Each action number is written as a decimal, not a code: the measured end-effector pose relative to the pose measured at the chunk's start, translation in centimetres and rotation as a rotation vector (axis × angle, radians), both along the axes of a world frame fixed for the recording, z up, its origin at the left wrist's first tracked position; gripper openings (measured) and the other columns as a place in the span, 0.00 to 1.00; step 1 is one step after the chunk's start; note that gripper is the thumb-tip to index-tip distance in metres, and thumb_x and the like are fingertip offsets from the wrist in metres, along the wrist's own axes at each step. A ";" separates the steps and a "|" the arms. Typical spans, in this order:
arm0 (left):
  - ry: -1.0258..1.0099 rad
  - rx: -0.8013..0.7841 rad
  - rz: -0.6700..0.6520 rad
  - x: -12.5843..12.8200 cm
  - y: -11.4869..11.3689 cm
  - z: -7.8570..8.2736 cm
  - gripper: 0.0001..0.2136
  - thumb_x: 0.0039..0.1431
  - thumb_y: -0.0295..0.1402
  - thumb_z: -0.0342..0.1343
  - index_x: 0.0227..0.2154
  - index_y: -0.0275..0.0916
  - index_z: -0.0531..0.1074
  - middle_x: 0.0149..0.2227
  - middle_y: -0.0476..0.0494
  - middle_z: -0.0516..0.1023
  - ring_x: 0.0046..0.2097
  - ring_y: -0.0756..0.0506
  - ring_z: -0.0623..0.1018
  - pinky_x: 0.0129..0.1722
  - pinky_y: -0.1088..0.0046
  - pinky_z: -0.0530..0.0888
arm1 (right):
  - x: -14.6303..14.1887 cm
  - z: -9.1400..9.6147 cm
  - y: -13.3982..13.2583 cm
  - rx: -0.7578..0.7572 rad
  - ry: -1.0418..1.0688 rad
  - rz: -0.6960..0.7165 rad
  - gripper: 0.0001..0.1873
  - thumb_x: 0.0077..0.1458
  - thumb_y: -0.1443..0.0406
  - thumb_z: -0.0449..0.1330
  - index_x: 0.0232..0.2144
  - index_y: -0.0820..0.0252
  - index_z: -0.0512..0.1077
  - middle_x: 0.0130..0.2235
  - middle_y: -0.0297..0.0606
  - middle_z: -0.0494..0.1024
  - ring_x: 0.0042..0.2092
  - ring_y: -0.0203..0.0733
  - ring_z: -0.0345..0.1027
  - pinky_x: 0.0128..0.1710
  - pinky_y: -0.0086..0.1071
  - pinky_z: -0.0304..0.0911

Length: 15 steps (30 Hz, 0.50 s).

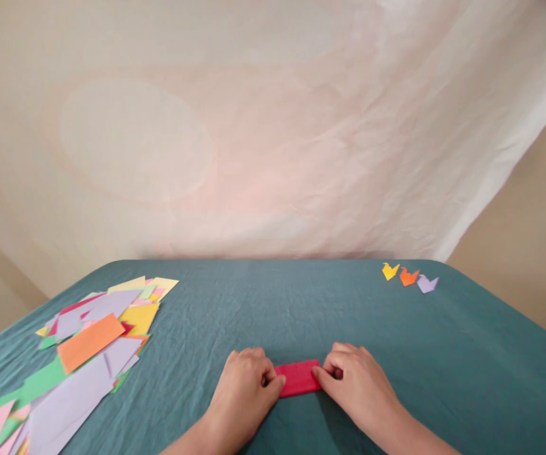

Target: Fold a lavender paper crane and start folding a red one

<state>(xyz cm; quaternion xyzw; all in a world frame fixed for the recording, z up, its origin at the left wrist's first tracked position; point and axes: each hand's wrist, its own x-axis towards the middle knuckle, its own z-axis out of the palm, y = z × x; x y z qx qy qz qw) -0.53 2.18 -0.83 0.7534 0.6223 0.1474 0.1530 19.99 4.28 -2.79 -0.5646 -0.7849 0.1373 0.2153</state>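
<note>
A small red folded paper (298, 378) lies near the front middle of the table, its shape a narrow rectangle. My left hand (248, 390) pinches its left end, thumb on top and fingers curled. At the opposite end, my right hand (354, 385) grips the paper between thumb and curled forefinger. Both hands rest low, close to the cloth. The fingertips under and behind the paper are partly hidden.
A teal cloth covers the table (263, 303). Loose coloured paper sheets (76, 398) are heaped along the left side. At the back right sit a yellow folded bird (389, 272), an orange one (409, 277) and a lilac one (427, 284). A pale sheet (273, 139) hangs behind.
</note>
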 end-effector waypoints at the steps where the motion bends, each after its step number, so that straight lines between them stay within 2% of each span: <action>1: -0.001 0.000 0.001 0.0 0.0 0.0 0.12 0.54 0.34 0.51 0.17 0.38 0.71 0.24 0.49 0.72 0.29 0.49 0.69 0.31 0.74 0.59 | 0.0 0.0 0.0 0.001 0.000 0.000 0.14 0.52 0.65 0.60 0.16 0.58 0.69 0.24 0.30 0.72 0.31 0.37 0.66 0.33 0.32 0.49; 15: 0.010 -0.008 -0.010 -0.1 0.1 0.1 0.11 0.53 0.34 0.52 0.18 0.39 0.70 0.24 0.50 0.72 0.30 0.49 0.70 0.30 0.74 0.58 | 0.1 -0.1 0.1 0.032 -0.014 0.012 0.15 0.52 0.64 0.60 0.15 0.57 0.69 0.23 0.31 0.72 0.29 0.36 0.66 0.31 0.30 0.50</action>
